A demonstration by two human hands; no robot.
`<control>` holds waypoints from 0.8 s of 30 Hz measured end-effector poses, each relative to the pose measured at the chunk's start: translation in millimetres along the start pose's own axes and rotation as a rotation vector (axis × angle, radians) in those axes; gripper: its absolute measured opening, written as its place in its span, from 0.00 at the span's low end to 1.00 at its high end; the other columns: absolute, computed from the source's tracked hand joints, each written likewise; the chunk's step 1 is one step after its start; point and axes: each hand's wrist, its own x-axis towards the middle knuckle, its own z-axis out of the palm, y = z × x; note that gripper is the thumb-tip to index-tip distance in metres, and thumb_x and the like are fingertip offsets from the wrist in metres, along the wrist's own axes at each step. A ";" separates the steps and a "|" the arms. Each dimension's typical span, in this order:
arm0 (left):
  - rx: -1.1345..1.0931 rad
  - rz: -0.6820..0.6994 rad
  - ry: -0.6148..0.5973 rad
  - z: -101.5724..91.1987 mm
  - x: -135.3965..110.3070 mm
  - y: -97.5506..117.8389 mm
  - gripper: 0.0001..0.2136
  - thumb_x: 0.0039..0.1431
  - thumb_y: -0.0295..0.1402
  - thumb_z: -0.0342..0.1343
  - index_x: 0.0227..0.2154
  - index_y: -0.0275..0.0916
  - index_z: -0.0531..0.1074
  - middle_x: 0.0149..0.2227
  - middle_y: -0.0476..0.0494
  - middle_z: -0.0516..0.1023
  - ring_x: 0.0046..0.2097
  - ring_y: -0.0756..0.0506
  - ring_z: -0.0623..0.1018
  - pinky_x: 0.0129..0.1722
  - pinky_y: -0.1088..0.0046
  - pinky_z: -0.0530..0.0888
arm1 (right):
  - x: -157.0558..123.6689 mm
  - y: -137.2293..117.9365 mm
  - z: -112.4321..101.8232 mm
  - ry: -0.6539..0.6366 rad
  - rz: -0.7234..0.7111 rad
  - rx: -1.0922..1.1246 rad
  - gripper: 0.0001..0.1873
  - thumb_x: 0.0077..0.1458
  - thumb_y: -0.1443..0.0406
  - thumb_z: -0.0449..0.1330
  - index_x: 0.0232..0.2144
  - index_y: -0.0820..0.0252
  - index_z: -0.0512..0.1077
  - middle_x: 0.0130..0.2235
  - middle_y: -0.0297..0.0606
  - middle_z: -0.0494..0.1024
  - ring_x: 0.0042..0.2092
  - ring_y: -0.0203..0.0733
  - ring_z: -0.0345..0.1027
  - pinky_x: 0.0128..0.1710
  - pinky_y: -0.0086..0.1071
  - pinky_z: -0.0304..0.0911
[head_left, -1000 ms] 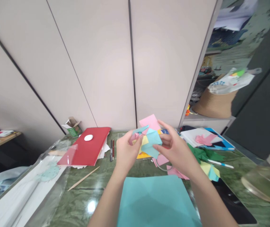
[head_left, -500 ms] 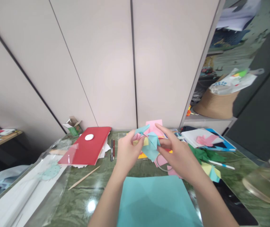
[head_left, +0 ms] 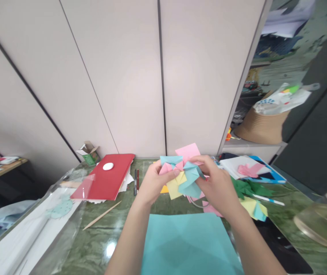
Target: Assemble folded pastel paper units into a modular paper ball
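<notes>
Tear / pop-apart risk, centre frame.
Green marble table [head_left: 94, 244]; teal sheet [head_left: 189, 244] flat at lower centre, under your wrists. Your left hand [head_left: 152, 183] and right hand [head_left: 217, 185] both pinch the pink-teal-yellow folded-paper piece [head_left: 182, 175], held up off the table. An uneven pull could rip a flap or split the tucked units, and loose parts would drop among the pink scraps [head_left: 209, 208].

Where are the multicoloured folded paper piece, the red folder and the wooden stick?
folded paper piece [head_left: 190, 186]: head view, on its blue flap.
red folder [head_left: 111, 181]: head view, middle of its cover.
wooden stick [head_left: 101, 215]: head view, midway along its shaft.
</notes>
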 end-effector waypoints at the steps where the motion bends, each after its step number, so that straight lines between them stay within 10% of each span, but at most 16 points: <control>1: 0.028 0.010 0.010 0.0 -0.3 0.3 0.09 0.49 0.34 0.61 0.34 0.37 0.73 0.32 0.47 0.75 0.33 0.50 0.73 0.32 0.75 0.69 | 0.1 0.9 0.3 -0.011 -0.018 -0.009 0.11 0.51 0.69 0.53 0.38 0.50 0.67 0.24 0.26 0.73 0.27 0.37 0.70 0.26 0.26 0.58; 13: 0.253 0.100 0.142 2.0 -4.1 4.9 0.08 0.51 0.36 0.58 0.33 0.39 0.72 0.31 0.48 0.75 0.34 0.48 0.74 0.33 0.74 0.70 | -2.1 -0.4 2.6 0.026 0.016 0.124 0.13 0.56 0.62 0.52 0.45 0.50 0.64 0.28 0.28 0.76 0.25 0.36 0.66 0.26 0.28 0.58; 24: 0.317 0.136 0.178 4.6 -4.6 6.9 0.17 0.50 0.31 0.58 0.45 0.42 0.70 0.43 0.44 0.76 0.44 0.45 0.75 0.43 0.70 0.70 | -2.7 -4.2 8.4 0.129 0.076 0.079 0.04 0.49 0.66 0.57 0.27 0.52 0.63 0.29 0.24 0.77 0.32 0.35 0.73 0.29 0.26 0.62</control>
